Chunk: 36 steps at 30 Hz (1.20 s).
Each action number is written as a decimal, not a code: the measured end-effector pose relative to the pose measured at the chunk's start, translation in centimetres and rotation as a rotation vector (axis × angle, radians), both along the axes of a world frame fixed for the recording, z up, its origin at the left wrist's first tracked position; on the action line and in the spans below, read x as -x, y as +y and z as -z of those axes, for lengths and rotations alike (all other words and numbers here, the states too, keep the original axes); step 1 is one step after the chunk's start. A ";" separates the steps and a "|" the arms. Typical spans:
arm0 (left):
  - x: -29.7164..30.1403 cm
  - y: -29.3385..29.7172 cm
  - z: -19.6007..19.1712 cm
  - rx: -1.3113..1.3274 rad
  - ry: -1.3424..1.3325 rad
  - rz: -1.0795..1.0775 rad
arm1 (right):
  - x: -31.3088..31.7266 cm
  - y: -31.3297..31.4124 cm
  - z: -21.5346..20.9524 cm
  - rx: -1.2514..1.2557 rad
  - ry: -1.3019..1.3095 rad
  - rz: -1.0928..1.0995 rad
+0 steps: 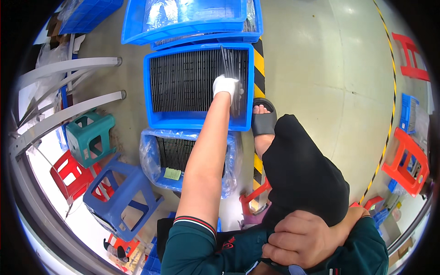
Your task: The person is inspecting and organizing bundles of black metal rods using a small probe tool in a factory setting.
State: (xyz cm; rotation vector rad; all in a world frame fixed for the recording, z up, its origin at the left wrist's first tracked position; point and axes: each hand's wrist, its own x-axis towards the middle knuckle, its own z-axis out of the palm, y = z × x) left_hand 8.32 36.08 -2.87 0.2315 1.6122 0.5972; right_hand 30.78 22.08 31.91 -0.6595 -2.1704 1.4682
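Observation:
My left hand [225, 85], in a white glove, reaches into a blue plastic crate [183, 123]. Its fingers close around a few thin dark strips [225, 58] near the crate's right end. These strips lean out of line and are blurred by motion below the hand. A long row of similar black strips [183, 80], packed side by side, fills most of the crate. My bare right hand [298, 238] is curled into a fist in front of my dark green shirt, by my bent knee [307, 169]. Whatever its fingers may hold is hidden.
A bag-lined blue crate [167, 183] with more strips and a yellow-green note [172, 173] stands nearer. Stacked blue crates [192, 34] lie beyond. Left are green [89, 137], red and blue stools [112, 197] and metal legs [91, 103]. Striped tape [259, 68] runs right of the crates.

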 end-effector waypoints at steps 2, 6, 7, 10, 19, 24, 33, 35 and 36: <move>-0.1 0.2 0.7 -0.071 0.058 -0.005 | 0.0 -0.1 0.6 -0.024 0.015 -0.009; 0.8 -0.5 0.4 -0.090 -0.011 -0.046 | -0.2 -0.2 0.0 0.006 -0.010 -0.023; 1.2 -0.8 -1.3 -0.083 -0.105 -0.111 | -0.2 -0.2 -0.1 0.003 0.000 -0.025; 2.1 -2.6 -2.7 -0.120 -0.422 -0.230 | -0.5 -0.4 0.0 0.006 -0.002 -0.064; 5.3 -11.2 -13.7 -0.840 -1.386 -0.322 | 2.0 -1.4 -1.0 -0.120 0.113 -0.045; 7.2 -17.3 -22.9 -0.971 -1.035 -0.538 | 3.0 -2.0 -1.3 0.036 0.310 0.190; 4.2 -25.7 -35.7 -1.275 -0.859 -0.842 | 10.9 -5.9 -1.8 0.745 0.762 0.537; 3.4 -27.3 -36.4 -1.318 -0.876 -0.903 | 13.2 -7.3 -2.1 0.745 0.807 0.457; 2.9 -27.8 -36.4 -1.337 -0.855 -0.929 | 14.4 -8.0 -2.2 0.733 0.872 0.423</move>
